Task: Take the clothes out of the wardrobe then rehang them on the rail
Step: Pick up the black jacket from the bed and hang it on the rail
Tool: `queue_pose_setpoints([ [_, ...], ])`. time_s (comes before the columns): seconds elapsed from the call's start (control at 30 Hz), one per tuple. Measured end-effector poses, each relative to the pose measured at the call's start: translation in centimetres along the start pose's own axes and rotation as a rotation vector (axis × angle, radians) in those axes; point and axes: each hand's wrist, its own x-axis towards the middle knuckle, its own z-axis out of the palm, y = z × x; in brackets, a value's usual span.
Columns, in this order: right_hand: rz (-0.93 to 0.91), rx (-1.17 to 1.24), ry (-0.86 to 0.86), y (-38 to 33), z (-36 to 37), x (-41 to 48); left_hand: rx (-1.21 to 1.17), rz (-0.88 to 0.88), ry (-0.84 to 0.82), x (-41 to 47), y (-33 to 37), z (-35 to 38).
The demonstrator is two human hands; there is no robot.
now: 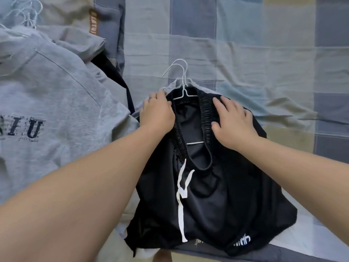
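Head view, lower centre of the frame: a pair of black shorts (217, 205) is laid flat on the bed, with its hem nearest and its waist pointing away. A white drawstring (181, 205) trails down the front, and small white lettering is seen at the lower right leg. The fabric looks thin and limp and is gathered in loose folds. The elastic waistband (204, 110) is spread open, and a bar of a white wire hanger (182, 80) is seen inside it.

The left hand (157, 112) is set at the left edge of the waistband with its fingers curled over the cloth, seemingly gripping it. The right hand (233, 121) is laid flat on the right side of the waistband, fingers spread and pressing.

Two hooks are seen just beyond the waist, so a second hanger is judged to belong to the pale garment (170, 87) lying beneath the shorts.

The clothes are judged to be already out of the wardrobe, and the shorts are being settled on their hanger. Next, the waistband would need to be seated evenly, then the hook lifted towards the rail, which is not in view.

Farther off, the checked bed sheet (264, 53) is seen. At the left lies a grey T-shirt (47, 101), with more wire hangers (26, 12) at the upper left.
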Motion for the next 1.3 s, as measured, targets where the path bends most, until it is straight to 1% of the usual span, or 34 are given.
queue_pose_setpoints([
  [0.1,-0.006,-0.007,-0.005,0.2,-0.3,1.3,0.056,-0.033,-0.023,0.7,0.3,0.1],
  [0.27,-0.038,0.019,-0.104,1.1,-1.3,1.0,0.02,-0.021,-0.118,0.2,0.3,-0.1],
  [0.37,-0.047,0.032,-0.137,1.7,-2.2,0.0,-0.054,0.046,-0.129,-0.7,0.3,-0.6],
  [0.47,-0.039,0.093,-0.122,2.2,-3.8,-1.3,-0.183,0.081,-0.12,-2.5,1.1,-2.0],
  [0.53,-0.037,0.159,-0.089,2.5,-5.3,-2.8,-0.253,0.108,-0.123,-4.5,1.8,-3.5],
  [0.67,-0.023,0.372,-0.05,3.2,-9.7,-7.1,-0.382,0.146,-0.128,-9.3,3.7,-7.6],
  [0.73,-0.014,0.476,-0.022,3.1,-12.4,-10.1,-0.432,0.153,-0.14,-12.0,5.1,-10.2],
  [0.8,0.02,0.559,0.012,2.6,-15.5,-13.8,-0.488,0.196,-0.152,-15.0,6.6,-13.0],
  [0.87,0.062,0.591,0.043,1.9,-18.5,-17.7,-0.524,0.241,-0.167,-18.0,8.1,-16.0],
  [0.97,0.113,0.614,0.122,1.1,-22.7,-23.9,-0.558,0.349,-0.179,-22.2,9.9,-20.8],
  [1.07,0.168,0.663,0.259,-0.2,-26.2,-29.7,-0.579,0.469,-0.211,-25.6,11.4,-25.1],
  [1.2,0.238,0.649,0.539,-2.1,-30.3,-37.0,-0.512,0.665,-0.262,-28.7,14.3,-30.7],
  [1.3,0.273,0.564,0.726,-2.9,-33.7,-41.6,-0.458,0.843,-0.262,-30.6,17.7,-35.0],
])
